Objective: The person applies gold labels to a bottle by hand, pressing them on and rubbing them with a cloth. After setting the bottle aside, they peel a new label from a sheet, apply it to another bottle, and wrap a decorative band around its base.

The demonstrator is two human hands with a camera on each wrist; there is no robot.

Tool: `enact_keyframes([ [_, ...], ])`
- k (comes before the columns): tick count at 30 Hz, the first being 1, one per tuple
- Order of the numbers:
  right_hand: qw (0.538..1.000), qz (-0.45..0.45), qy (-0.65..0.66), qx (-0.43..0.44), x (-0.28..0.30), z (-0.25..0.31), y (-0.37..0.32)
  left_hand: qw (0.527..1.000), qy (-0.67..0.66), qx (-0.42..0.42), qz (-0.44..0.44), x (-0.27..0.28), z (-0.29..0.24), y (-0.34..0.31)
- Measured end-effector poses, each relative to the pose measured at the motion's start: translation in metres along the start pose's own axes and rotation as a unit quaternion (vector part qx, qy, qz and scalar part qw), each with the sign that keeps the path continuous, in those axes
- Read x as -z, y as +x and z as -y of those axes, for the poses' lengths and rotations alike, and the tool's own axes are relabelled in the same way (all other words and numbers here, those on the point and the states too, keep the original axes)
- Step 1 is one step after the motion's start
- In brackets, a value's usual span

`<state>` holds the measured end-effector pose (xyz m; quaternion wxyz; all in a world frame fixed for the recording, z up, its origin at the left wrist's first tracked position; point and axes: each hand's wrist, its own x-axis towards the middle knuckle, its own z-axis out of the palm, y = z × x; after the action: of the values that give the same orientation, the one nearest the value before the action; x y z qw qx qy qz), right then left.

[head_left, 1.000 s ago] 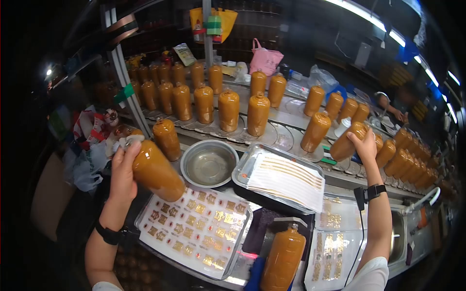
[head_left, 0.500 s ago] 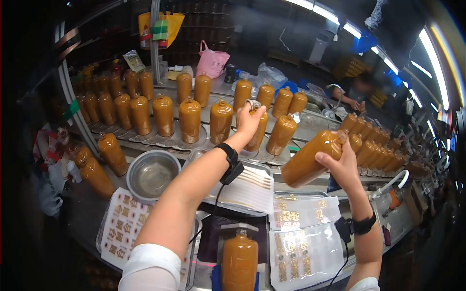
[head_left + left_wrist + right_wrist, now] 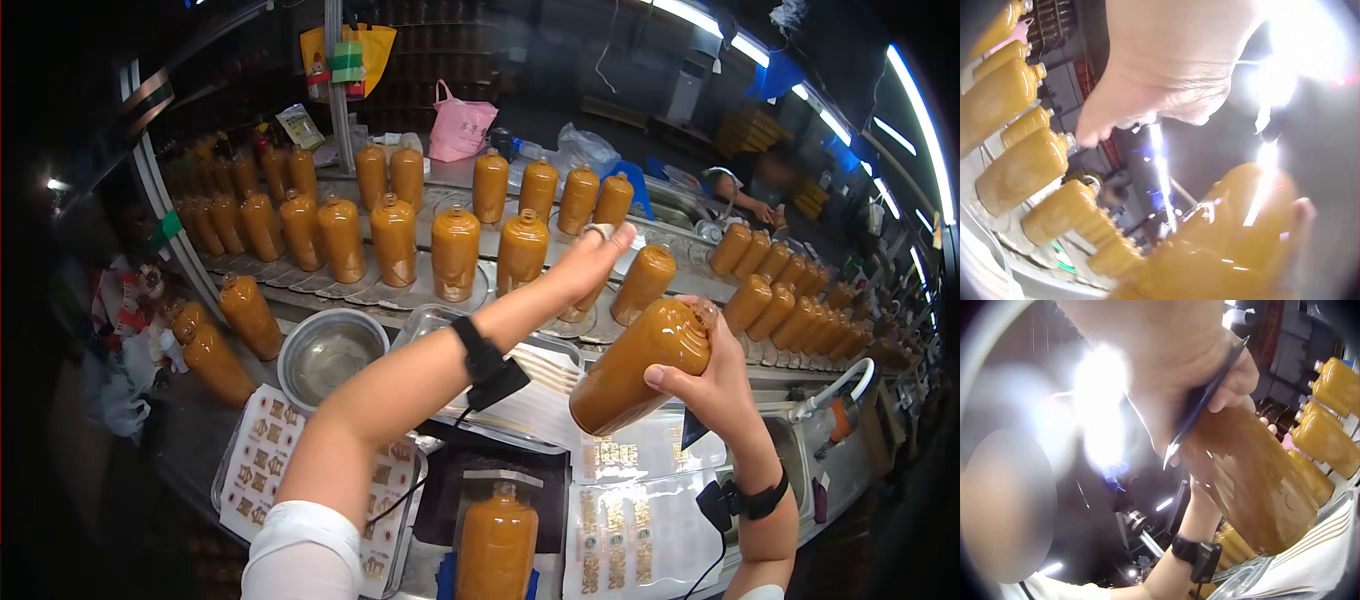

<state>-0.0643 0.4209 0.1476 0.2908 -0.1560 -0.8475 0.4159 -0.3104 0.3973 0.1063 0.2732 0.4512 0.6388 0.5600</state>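
Observation:
In the head view my left hand (image 3: 592,265) reaches across to the row of amber bottles, over a bottle (image 3: 578,305) that it partly hides. A small whitish cloth (image 3: 600,230) shows at its curled fingers. My right hand (image 3: 722,375) grips another amber glass bottle (image 3: 645,368) near the shoulder, tilted with its neck up to the right, over the paper sheets. The right wrist view shows a dark pointed blade-like tool (image 3: 1204,403) along that same hand. One more amber bottle (image 3: 497,545) stands in a holder at the front.
A metal bowl (image 3: 332,350) stands left of centre. Around it are a tray (image 3: 410,520) of gold decal sheets and more decal sheets (image 3: 640,540) at right. Rows of amber bottles (image 3: 455,255) line a track behind; a sink (image 3: 790,460) and white tap (image 3: 840,385) lie right.
The left hand let go of a bottle at the left and moved right across to the row. The right hand brought its bottle leftward and nearer. The head view turned right.

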Motion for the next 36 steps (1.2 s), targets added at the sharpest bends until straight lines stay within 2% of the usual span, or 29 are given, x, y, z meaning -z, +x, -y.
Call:
enact_keyframes([
  [1,1.000,0.003,0.008,0.010,-0.002,0.005,0.001,0.989,-0.115,-0.008,0.090,0.006,-0.025,-0.035],
  [3,0.997,0.016,0.074,0.030,-0.008,0.018,0.007,0.964,-0.117,-0.068,0.228,0.017,-0.045,-0.081],
  [5,0.987,0.059,0.149,0.023,-0.018,0.037,0.012,0.973,0.009,-0.124,0.195,0.026,-0.070,-0.138],
  [7,0.965,0.132,0.227,-0.009,-0.033,0.058,0.015,0.992,-0.025,-0.076,0.096,0.032,-0.077,-0.171],
  [8,0.943,0.178,0.280,-0.001,-0.046,0.062,0.015,0.997,-0.013,-0.034,0.067,0.041,-0.087,-0.191],
  [9,0.933,0.228,0.276,0.042,-0.059,0.053,0.022,0.998,0.044,-0.042,0.028,0.053,-0.079,-0.205],
  [11,0.950,0.195,0.216,0.116,-0.087,0.031,0.045,0.986,0.165,-0.002,-0.015,0.088,-0.068,-0.242],
  [13,0.990,0.090,0.019,0.107,-0.110,0.013,0.072,0.988,0.126,0.019,-0.083,0.113,-0.086,-0.284],
  [14,0.997,0.064,-0.003,0.041,-0.121,0.003,0.087,0.978,0.163,0.024,-0.131,0.137,-0.076,-0.309],
  [16,0.998,0.015,-0.038,-0.038,-0.137,-0.020,0.114,0.957,0.148,-0.019,-0.248,0.167,-0.074,-0.352],
  [17,0.995,-0.010,-0.087,-0.047,-0.151,-0.047,0.132,0.942,0.129,-0.017,-0.310,0.176,-0.080,-0.369],
  [18,0.980,-0.054,-0.188,-0.026,-0.164,-0.062,0.144,0.923,0.139,-0.031,-0.358,0.197,-0.070,-0.391],
  [19,0.970,-0.076,-0.231,-0.027,-0.174,-0.073,0.153,0.900,0.170,-0.064,-0.397,0.218,-0.057,-0.410],
  [20,0.967,-0.064,-0.240,-0.048,-0.180,-0.078,0.164,0.880,0.167,-0.062,-0.441,0.236,-0.046,-0.425],
  [22,0.955,-0.097,-0.270,-0.073,-0.193,-0.082,0.182,0.835,0.177,-0.047,-0.519,0.277,-0.017,-0.461],
  [23,0.962,-0.084,-0.244,-0.088,-0.193,-0.080,0.188,0.813,0.187,-0.037,-0.550,0.300,0.001,-0.475],
  [25,0.957,-0.088,-0.256,-0.103,-0.194,-0.087,0.199,0.775,0.208,-0.051,-0.595,0.338,0.032,-0.495],
  [27,0.940,-0.097,-0.299,-0.132,-0.195,-0.090,0.199,0.738,0.190,-0.017,-0.647,0.363,0.055,-0.504],
  [29,0.926,-0.136,-0.313,-0.163,-0.195,-0.088,0.193,0.718,0.175,0.017,-0.674,0.380,0.076,-0.509],
  [33,0.921,-0.142,-0.324,-0.163,-0.183,-0.106,0.190,0.697,0.207,0.040,-0.685,0.398,0.105,-0.503],
  [34,0.920,-0.142,-0.329,-0.162,-0.178,-0.111,0.191,0.690,0.204,0.029,-0.694,0.413,0.126,-0.509],
  [36,0.919,-0.138,-0.330,-0.164,-0.168,-0.119,0.191,0.658,0.204,0.056,-0.722,0.417,0.133,-0.506],
])
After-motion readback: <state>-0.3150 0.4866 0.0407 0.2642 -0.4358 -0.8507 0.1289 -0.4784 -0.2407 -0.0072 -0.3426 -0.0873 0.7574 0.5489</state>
